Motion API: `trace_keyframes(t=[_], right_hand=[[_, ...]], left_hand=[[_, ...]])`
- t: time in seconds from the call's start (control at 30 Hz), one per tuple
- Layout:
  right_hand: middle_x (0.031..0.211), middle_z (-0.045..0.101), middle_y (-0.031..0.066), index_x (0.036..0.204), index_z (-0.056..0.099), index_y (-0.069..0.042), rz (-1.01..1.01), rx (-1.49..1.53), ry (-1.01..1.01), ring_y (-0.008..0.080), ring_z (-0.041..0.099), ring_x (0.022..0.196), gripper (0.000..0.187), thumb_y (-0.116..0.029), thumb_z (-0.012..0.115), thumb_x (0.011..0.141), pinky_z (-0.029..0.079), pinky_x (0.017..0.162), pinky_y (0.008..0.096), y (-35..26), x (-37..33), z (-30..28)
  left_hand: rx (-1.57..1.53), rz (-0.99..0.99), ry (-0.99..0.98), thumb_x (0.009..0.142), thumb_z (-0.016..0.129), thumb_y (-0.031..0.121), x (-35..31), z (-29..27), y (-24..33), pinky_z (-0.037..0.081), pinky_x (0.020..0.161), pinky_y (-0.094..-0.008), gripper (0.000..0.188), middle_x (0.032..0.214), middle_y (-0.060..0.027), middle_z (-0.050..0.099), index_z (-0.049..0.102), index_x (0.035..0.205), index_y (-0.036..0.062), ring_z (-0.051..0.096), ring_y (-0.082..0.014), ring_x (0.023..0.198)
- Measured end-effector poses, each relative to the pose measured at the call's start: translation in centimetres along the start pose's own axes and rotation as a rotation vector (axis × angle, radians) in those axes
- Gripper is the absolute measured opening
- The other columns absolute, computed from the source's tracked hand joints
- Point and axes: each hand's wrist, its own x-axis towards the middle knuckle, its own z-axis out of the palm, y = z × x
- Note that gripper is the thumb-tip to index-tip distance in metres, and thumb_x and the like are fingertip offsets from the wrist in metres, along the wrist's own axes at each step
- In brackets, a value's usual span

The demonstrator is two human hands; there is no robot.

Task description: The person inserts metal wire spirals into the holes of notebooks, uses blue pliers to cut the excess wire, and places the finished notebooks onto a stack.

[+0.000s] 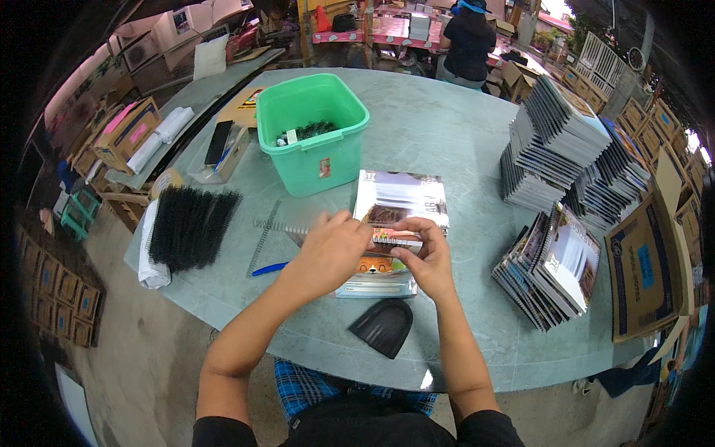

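My right hand [426, 257] grips the edge of a small notebook [395, 237] between thumb and fingers, holding it above the table. My left hand [335, 242], slightly blurred, has its fingers curled at the notebook's left end, round a spiral binding coil [272, 225] that sticks out leftward. Beneath the hands lie a notebook with an orange animal face [375, 264] and other pale-blue-edged booklets [376, 287]. Just beyond them rests a stack of white-covered notebooks [398, 192]. A black piece with one rounded end [383, 328] lies nearer to me.
A green bin [313, 167] holding dark scraps stands behind my left hand. Black coils [192, 227] lie bundled at left, near a blue-handled tool [269, 269]. Notebook stacks [551, 141], bound notebooks [551, 264] and an open carton [646, 264] occupy the right. Another person [468, 45] is beyond.
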Motion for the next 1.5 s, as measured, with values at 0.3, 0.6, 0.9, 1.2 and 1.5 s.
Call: trace_keyframes(t=[0.3, 0.6, 0.9, 1.2, 1.5], right_hand=[[0.085, 0.068, 0.0073, 0.081, 0.066, 0.000, 0.014, -0.011, 0.013, 0.0147, 0.063, 0.082, 0.008, -0.002, 0.071, 0.074, 0.049, 0.076, 0.0267, -0.3, -0.2, -0.2], [0.083, 0.067, 0.0074, 0.084, 0.067, -0.001, -0.334, -0.495, -0.057, 0.0167, 0.063, 0.079, 0.013, -0.005, 0.072, 0.072, 0.049, 0.072, 0.0283, 1.1, -0.7, -1.0], [0.084, 0.065, 0.0067, 0.086, 0.061, 0.001, -0.153, -0.311, -0.060, 0.0110, 0.060, 0.082, 0.014, -0.001, 0.071, 0.076, 0.047, 0.073, 0.0247, 1.3, -1.0, -1.5], [0.083, 0.065, 0.0063, 0.093, 0.060, 0.000, -0.104, 0.037, 0.085, 0.0109, 0.060, 0.079, 0.019, 0.001, 0.070, 0.077, 0.047, 0.070, 0.0224, 0.1, -0.5, 0.4], [0.091, 0.066, 0.0078, 0.092, 0.063, 0.001, 0.004, -0.095, -0.076, 0.0130, 0.059, 0.087, 0.013, -0.006, 0.066, 0.082, 0.046, 0.080, 0.0273, 1.2, -0.1, -1.4]], left_hand=[[-0.087, -0.024, 0.109, 0.075, 0.066, 0.027, -0.2, 0.0, 0.5, 0.037, 0.077, -0.0383, 0.031, 0.091, -0.0090, 0.058, 0.059, 0.099, 0.0072, 0.053, -0.0257, 0.090], [-0.078, -0.018, 0.005, 0.078, 0.063, 0.021, -0.3, 0.3, 0.7, 0.040, 0.072, -0.0371, 0.019, 0.082, -0.0076, 0.061, 0.061, 0.090, 0.0070, 0.057, -0.0255, 0.083], [-0.103, 0.011, 0.016, 0.078, 0.064, 0.020, 0.4, 1.1, 1.0, 0.040, 0.072, -0.0386, 0.020, 0.084, -0.0092, 0.060, 0.059, 0.090, 0.0062, 0.057, -0.0264, 0.081], [-0.117, -0.009, 0.174, 0.075, 0.066, 0.018, 0.6, 1.3, 1.1, 0.038, 0.072, -0.0389, 0.022, 0.087, -0.0093, 0.056, 0.056, 0.091, 0.0049, 0.053, -0.0264, 0.089], [-0.126, -0.005, 0.251, 0.075, 0.067, 0.020, 0.6, 1.0, 0.9, 0.039, 0.069, -0.0395, 0.022, 0.085, -0.0074, 0.055, 0.058, 0.088, 0.0045, 0.052, -0.0260, 0.084]])
